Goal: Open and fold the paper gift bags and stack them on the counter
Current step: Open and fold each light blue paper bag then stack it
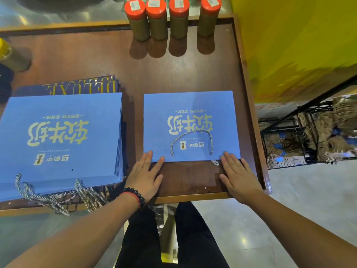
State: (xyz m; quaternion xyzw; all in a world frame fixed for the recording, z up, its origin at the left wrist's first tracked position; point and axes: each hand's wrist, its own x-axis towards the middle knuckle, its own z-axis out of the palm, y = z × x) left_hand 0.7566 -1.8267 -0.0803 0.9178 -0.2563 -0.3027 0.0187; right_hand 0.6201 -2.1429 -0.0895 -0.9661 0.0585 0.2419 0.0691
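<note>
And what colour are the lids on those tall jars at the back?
Red lids, each with a pale label on top, seen in the head view.

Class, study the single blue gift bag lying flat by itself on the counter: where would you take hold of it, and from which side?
Probably the near edge of the single blue bag, from the person's side. It lies flat, leaving little else to pinch; that edge faces both flat hands, left hand and right hand, whose fingertips already touch it.

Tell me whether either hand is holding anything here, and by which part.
Nothing is held. Left hand and right hand lie flat, fingers straight, fingertips touching the near edge of the single blue bag.
</note>
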